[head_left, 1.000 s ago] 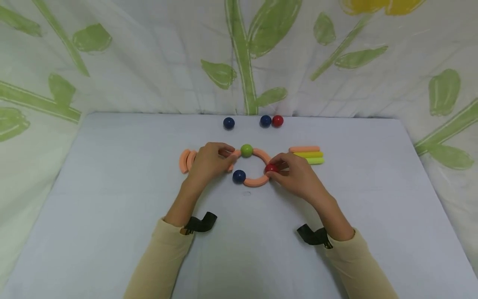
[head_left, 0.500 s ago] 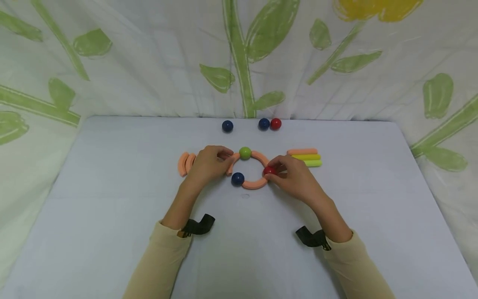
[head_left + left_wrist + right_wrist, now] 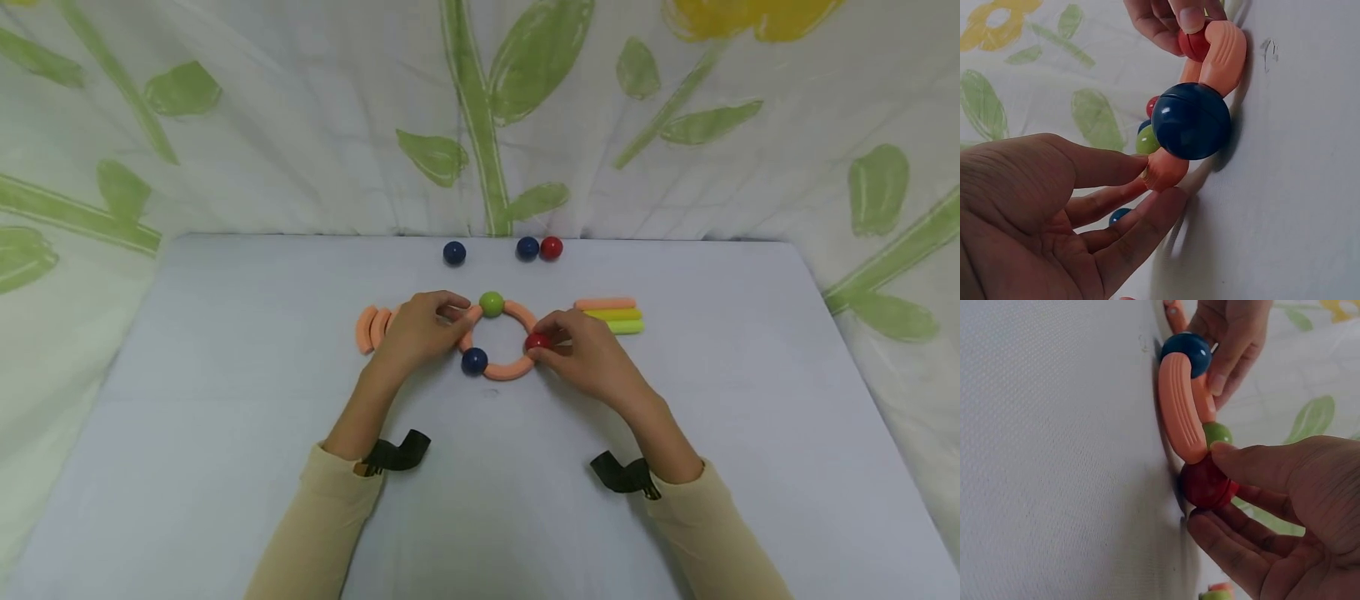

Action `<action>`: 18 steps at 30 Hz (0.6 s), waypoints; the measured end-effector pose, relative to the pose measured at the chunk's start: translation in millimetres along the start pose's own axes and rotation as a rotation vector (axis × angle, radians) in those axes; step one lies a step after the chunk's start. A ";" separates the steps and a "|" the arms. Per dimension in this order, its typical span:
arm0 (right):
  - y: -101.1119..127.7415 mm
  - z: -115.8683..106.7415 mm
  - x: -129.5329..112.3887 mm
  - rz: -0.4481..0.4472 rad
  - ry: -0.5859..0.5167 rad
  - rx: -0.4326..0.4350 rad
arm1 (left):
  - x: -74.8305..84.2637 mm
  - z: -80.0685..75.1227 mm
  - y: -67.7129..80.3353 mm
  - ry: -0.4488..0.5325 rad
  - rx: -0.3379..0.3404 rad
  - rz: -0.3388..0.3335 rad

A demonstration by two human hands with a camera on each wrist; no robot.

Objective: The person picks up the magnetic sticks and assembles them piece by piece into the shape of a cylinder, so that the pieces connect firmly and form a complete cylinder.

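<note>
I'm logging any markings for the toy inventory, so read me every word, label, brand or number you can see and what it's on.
None: no readable text, number or brand shows in any view.
The balls, like the red ball, and the orange curved pieces are plain.
The backdrop cloth carries only painted leaves.

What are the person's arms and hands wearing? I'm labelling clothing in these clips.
Both hands, left hand and right hand, are bare: no gloves or rings visible. Each arm has a long pale beige sleeve ending at the wrist. A black strap with a loose tab sits at each wrist.
</note>
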State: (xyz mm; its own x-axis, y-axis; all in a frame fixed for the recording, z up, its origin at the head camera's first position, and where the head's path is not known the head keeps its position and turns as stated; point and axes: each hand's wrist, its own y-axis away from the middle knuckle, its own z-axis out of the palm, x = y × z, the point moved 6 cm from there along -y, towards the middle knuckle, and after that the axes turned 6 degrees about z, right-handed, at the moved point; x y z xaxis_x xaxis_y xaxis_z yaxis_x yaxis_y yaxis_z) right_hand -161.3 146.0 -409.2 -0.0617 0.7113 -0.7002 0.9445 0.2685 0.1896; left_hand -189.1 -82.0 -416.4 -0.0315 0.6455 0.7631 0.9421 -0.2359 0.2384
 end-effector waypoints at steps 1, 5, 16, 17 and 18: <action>-0.3 0.2 -0.6 -0.001 -0.001 0.001 | 0.2 -0.8 0.0 -0.001 -0.003 -0.001; 0.4 -0.2 -0.8 0.012 0.006 0.006 | -1.4 -0.5 -0.4 -0.004 -0.036 -0.001; -1.6 0.9 0.9 0.057 0.018 0.018 | -1.3 0.2 -0.8 -0.010 -0.056 0.012; -1.9 1.6 0.8 0.059 0.010 0.015 | -1.4 0.0 -0.7 -0.014 -0.055 0.010; -2.2 2.4 0.7 0.058 0.004 0.010 | -1.5 -0.2 -0.7 -0.020 -0.053 0.011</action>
State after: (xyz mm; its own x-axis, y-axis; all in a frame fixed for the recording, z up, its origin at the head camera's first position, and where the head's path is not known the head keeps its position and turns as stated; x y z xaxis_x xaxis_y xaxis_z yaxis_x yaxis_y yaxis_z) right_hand -162.7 144.4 -411.7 -0.0081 0.7283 -0.6852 0.9496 0.2203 0.2228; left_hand -189.7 -82.9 -417.6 -0.0145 0.6567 0.7540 0.9232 -0.2809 0.2624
